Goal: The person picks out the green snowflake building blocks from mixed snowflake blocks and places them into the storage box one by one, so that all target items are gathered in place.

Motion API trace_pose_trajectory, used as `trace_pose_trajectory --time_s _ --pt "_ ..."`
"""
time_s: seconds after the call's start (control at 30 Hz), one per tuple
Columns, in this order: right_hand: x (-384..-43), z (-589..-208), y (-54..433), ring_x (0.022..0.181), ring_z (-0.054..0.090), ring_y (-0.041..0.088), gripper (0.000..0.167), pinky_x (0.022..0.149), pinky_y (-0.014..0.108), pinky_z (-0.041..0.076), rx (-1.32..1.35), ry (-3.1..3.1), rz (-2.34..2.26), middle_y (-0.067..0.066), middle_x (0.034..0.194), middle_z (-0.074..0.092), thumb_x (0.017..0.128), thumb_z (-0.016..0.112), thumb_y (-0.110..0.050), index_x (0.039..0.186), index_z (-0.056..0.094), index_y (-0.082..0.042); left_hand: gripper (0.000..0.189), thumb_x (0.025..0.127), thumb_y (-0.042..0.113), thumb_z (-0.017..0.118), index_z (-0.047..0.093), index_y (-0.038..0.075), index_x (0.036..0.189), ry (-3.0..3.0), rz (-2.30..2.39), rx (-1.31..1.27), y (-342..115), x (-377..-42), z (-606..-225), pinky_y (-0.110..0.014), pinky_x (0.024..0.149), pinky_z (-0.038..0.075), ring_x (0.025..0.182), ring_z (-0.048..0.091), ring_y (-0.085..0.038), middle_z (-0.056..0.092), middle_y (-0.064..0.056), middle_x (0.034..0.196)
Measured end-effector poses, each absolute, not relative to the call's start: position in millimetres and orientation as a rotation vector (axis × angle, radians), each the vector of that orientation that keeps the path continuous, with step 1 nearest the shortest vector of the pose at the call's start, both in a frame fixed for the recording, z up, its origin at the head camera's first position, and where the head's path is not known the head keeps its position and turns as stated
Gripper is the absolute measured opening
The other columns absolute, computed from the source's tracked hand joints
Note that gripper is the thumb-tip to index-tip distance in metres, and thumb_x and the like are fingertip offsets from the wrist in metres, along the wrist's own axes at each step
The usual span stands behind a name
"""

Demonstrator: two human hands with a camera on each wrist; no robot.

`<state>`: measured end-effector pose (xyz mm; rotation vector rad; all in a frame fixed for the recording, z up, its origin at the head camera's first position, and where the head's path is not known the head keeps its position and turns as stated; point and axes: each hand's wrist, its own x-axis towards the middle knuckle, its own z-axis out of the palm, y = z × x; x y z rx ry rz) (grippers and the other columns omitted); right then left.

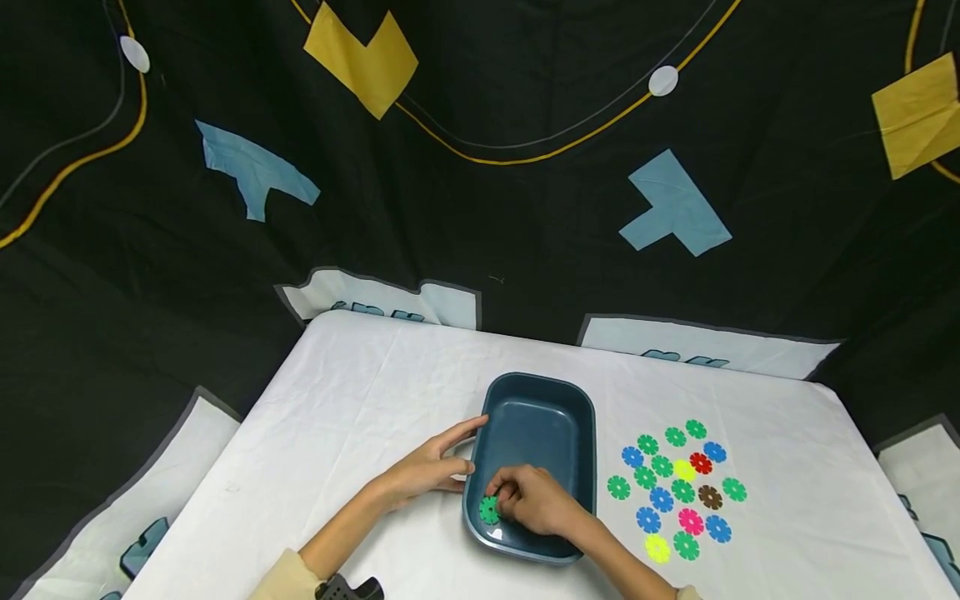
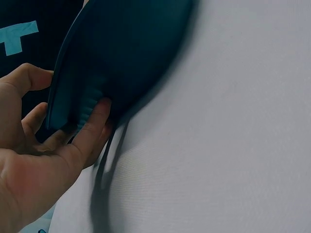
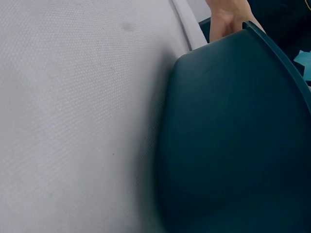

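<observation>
A dark blue-green plastic bin (image 1: 536,433) stands on the white table. My left hand (image 1: 423,471) lies along its left side, with fingertips touching the rim. In the left wrist view, one finger of the left hand (image 2: 53,131) presses the bin's ridged outer wall (image 2: 141,53). Inside the bin's near part is my right hand (image 1: 534,500), with curled fingers. They pinch the right edge of a green notched disc (image 1: 489,510) near the lower left corner; the fingertips are partly hidden. The right wrist view shows the bin's outer wall (image 3: 228,126) and not the right hand.
Several notched discs lie scattered on the table right of the bin, among them a red disc (image 1: 701,463), a brown disc (image 1: 710,497), a pink disc (image 1: 691,522) and a yellow disc (image 1: 657,548). A black curtain (image 1: 480,225) hangs behind the white table (image 1: 360,408).
</observation>
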<state>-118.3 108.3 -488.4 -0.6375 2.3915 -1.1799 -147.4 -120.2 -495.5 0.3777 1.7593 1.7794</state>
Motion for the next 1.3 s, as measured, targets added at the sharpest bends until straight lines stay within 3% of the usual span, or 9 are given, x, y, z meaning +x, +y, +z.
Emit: trace_pose_trajectory --time_s 0.33,0.57,0.93,1.3 --pt "-116.4 -486.0 106.2 0.066 0.054 0.003 0.023 0.063 0.022 0.048 -0.681 2.415 -1.149 -0.008 0.075 0.061 0.081 0.066 0.008 0.095 0.072 -0.010 0.070 0.095 0.009 0.059 0.031 0.022 0.158 1.770 1.779 0.376 -119.6 -146.4 -494.2 -0.046 0.092 0.053 0.133 0.042 -0.041 0.015 -0.021 0.162" --pt "-116.2 -485.6 107.3 0.067 0.054 0.004 0.022 0.065 0.023 0.048 -0.670 2.410 -1.150 -0.001 0.078 0.064 0.082 0.066 0.007 0.095 0.072 -0.009 0.070 0.095 0.009 0.059 0.031 0.021 0.158 1.776 1.773 0.374 -119.5 -147.4 -493.5 -0.046 0.092 0.054 0.131 0.045 -0.039 0.016 -0.021 0.162" --pt "-115.1 -468.6 120.4 0.069 0.058 0.007 0.016 0.062 0.023 0.050 -0.634 2.440 -1.220 -0.004 0.081 0.063 0.089 0.065 0.004 0.100 0.071 -0.005 0.070 0.095 0.010 0.060 0.031 0.021 0.158 1.775 1.772 0.363 -119.6 -147.5 -493.4 -0.046 0.091 0.054 0.129 0.047 -0.037 0.016 -0.020 0.162" --pt "-109.2 -436.9 180.5 0.076 0.061 0.016 0.015 0.068 0.024 0.056 -0.270 2.677 -1.366 -0.001 0.085 0.064 0.090 0.068 0.004 0.102 0.071 -0.003 0.072 0.093 0.009 0.061 0.032 0.021 0.158 1.771 1.786 0.359 -118.8 -146.9 -493.5 -0.048 0.092 0.053 0.119 0.056 -0.035 0.015 -0.022 0.162"
